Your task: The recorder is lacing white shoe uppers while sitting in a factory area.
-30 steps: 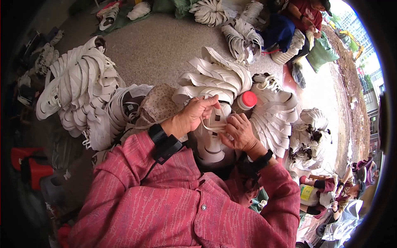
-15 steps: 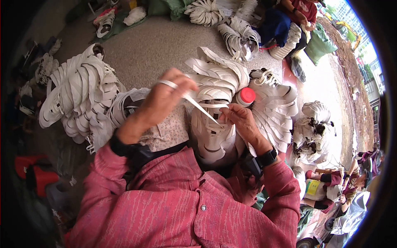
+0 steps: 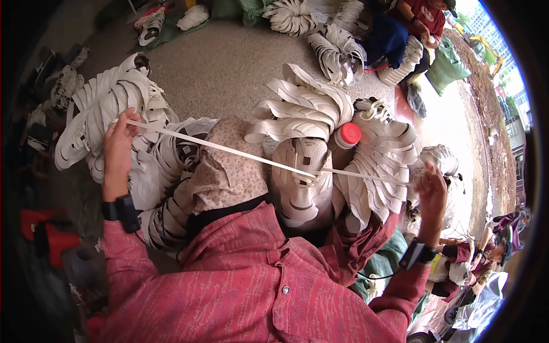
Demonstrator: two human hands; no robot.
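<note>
A white shoe upper (image 3: 298, 188) lies across my lap with its toe end toward me. A flat white shoelace (image 3: 229, 150) runs out of its eyelets to both sides and is stretched fairly straight. My left hand (image 3: 119, 140) is far out to the left, fingers closed on one lace end. Out to the right, my right hand (image 3: 432, 186) grips the other end; its fingers are slightly blurred. Just beyond the upper lies a fanned stack of white uppers (image 3: 309, 106). A jar with a red lid (image 3: 349, 135) stands at its right.
More stacked uppers lie at the left (image 3: 108, 114) and by my right knee (image 3: 377, 166). A flowered cloth (image 3: 231, 166) covers my left thigh. Another person (image 3: 420, 20) sits at the far right beside a green sack (image 3: 447, 66). Other people (image 3: 463, 257) are at the lower right.
My hands have moved from close above the upper to wide apart, left and right. The lace is now drawn out long on both sides.
</note>
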